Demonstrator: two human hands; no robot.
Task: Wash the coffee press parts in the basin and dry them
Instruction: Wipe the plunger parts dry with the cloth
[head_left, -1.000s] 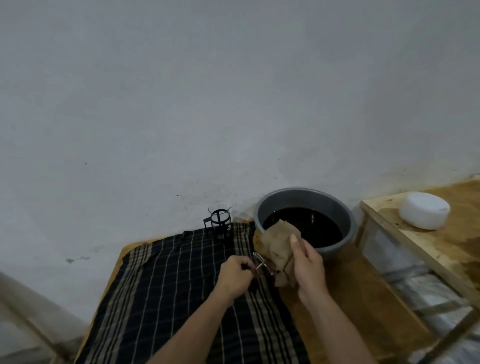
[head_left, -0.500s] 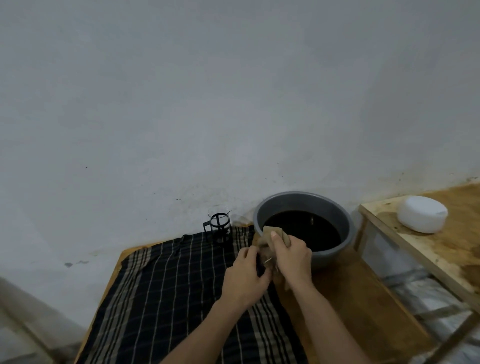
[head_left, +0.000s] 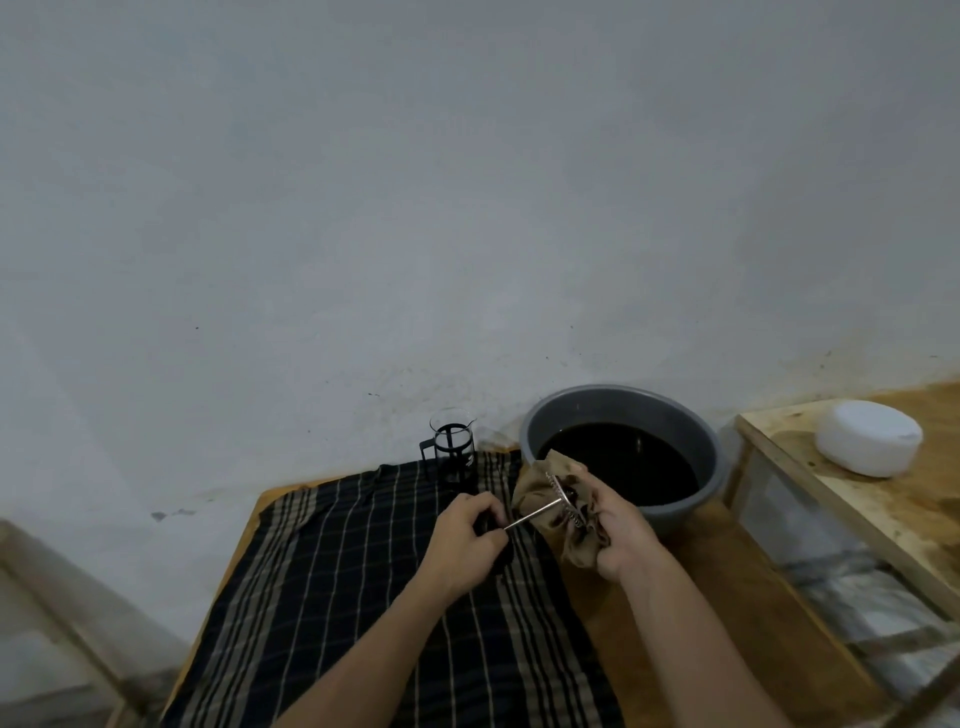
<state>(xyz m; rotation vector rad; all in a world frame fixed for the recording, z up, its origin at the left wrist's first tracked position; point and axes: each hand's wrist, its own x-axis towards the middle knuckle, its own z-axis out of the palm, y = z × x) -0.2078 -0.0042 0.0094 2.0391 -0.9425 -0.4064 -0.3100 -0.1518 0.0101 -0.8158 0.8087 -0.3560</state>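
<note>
My left hand (head_left: 467, 540) grips the dark knob end of the coffee press plunger (head_left: 540, 512), whose thin metal rod runs right to a round mesh filter disc. My right hand (head_left: 621, 530) holds a stained brown cloth (head_left: 540, 493) bunched around that disc. Both hands hover over the table just in front of the grey basin (head_left: 711, 467), which holds dark water. The glass carafe in its black frame (head_left: 453, 449) stands upright on the far edge of the plaid cloth (head_left: 337, 597), by the wall.
The wooden table (head_left: 701, 597) shows bare wood right of the plaid cloth. A second wooden table (head_left: 831, 499) at right carries a round white object (head_left: 867, 436). A pale wall rises behind everything.
The hands had come together with the cloth bunched over the filter; now they have drawn apart, baring the rod and the mesh disc against the cloth.
</note>
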